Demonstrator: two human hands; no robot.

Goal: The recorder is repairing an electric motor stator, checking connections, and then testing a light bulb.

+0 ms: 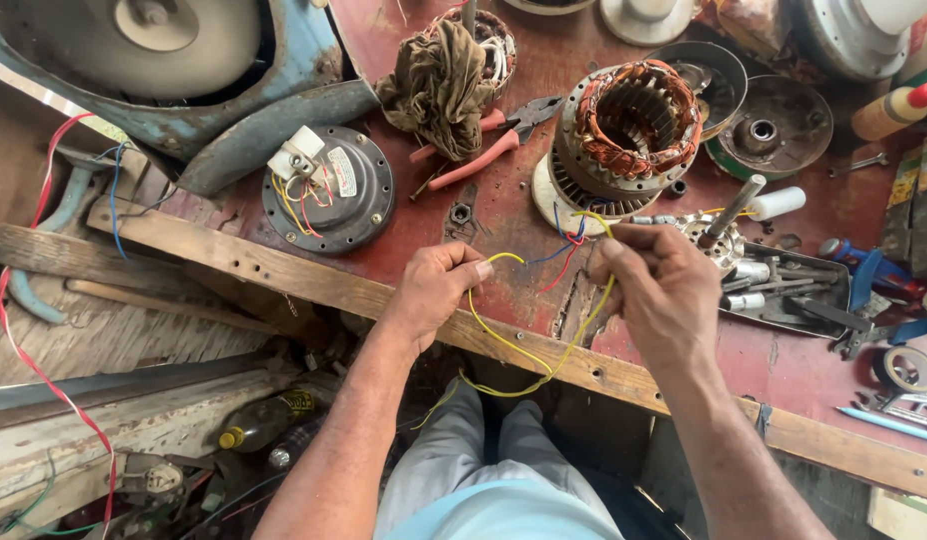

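View: a head camera looks straight down at a person's two bare hands over a cluttered, worn red workbench (483,215); grey trousers show at the bottom.
Left hand: the left hand (435,290) is clenched, thumb and fingers pinching one end of a thin yellow insulated wire (513,348) above the bench's front edge.
Right hand: the right hand (663,290) is closed too, fingertips gripping the other run of the same yellow wire, together with short blue and red leads (563,255) that reach toward the hand.
Yellow wire: it hangs between the two hands in a long loop that dips below the wooden plank (283,270) edging the bench, down toward the person's lap.
Stator: a round motor stator with copper-coloured windings in a silver metal frame (628,125) stands just behind the right hand; the blue and red leads come from its base.
Motor cover: a dark grey round cover with a small white terminal block and yellow and red wires (328,190) lies behind and to the left of the left hand.
Pliers: pliers with pink handles (483,148) lie between cover and stator, beside a crumpled brown rag (438,85).
Right side: a metal tray of small tools (783,290) sits just beside the right hand.
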